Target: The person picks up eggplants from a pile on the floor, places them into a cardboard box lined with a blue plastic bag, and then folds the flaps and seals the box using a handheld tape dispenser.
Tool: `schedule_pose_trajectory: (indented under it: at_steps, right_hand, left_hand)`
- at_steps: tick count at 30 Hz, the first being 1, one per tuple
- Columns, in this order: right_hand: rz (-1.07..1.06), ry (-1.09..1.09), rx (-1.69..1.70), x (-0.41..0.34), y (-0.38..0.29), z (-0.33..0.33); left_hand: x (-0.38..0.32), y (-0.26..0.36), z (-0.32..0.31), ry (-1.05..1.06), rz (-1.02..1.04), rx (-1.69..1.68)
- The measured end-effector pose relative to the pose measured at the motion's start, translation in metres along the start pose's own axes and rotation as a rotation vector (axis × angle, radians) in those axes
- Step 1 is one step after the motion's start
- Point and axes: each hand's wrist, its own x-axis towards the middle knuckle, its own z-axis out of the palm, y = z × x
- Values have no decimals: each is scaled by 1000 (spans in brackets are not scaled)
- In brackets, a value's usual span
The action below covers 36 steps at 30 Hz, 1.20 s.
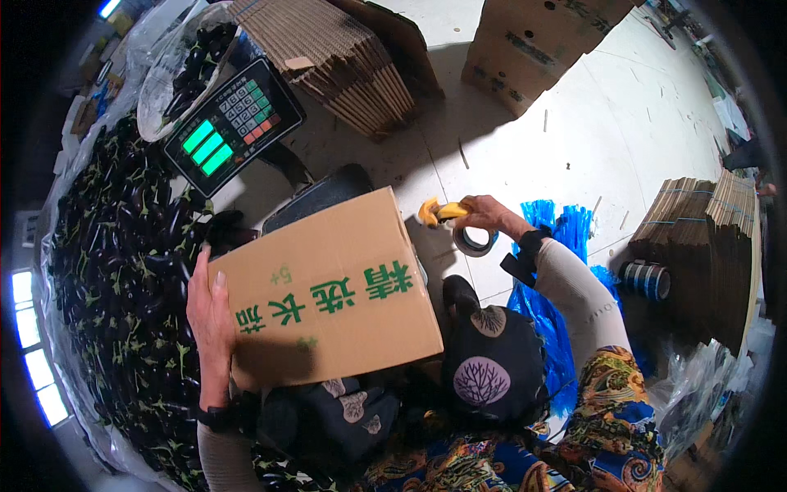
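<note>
A closed cardboard box with green printed writing lies tilted before me, over my lap and against the dark platform of a scale. Flat along its left end rests my left hand, fingers pointing away from me. Beyond the box's right edge, my right hand grips a yellow tape dispenser, with a roll of tape hanging just below the fingers. The scale's display unit, lit green, stands past the box at the upper left.
Heaped eggplants fill the left side; more lie in a pale bag. Folded cardboard boxes stand at the top, others at the right. Blue plastic strips and several tape rolls are right of me. Part of another person shows at the far right.
</note>
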Motion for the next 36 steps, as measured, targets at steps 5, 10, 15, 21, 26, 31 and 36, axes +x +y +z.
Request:
schedule_pose_trajectory:
  at_steps: [5, 10, 15, 21, 26, 31, 36]
  right_hand:
    - [161, 123, 383, 18, 39, 8]
    - [-80, 646, 60, 13, -46, 12]
    - [-379, -346, 902, -59, -158, 0]
    - [-260, -344, 745, -43, -89, 48]
    - [-128, -105, 874, -25, -84, 83]
    - [-26, -177, 1099, -30, -115, 69]
    - [-264, -173, 1298, -37, -138, 6]
  left_hand:
    - [-2, 9, -1, -25, -30, -37]
    - [-1, 10, -5, -6, -24, -30]
    - [-3, 11, -7, -32, -100, -21]
    - [-4, -10, 1, 19, -263, -166]
    - [-4, -49, -6, 32, -363, -358]
    - [-18, -110, -21, -63, -599, -656]
    - [-38, -111, -22, 106, -525, -963]
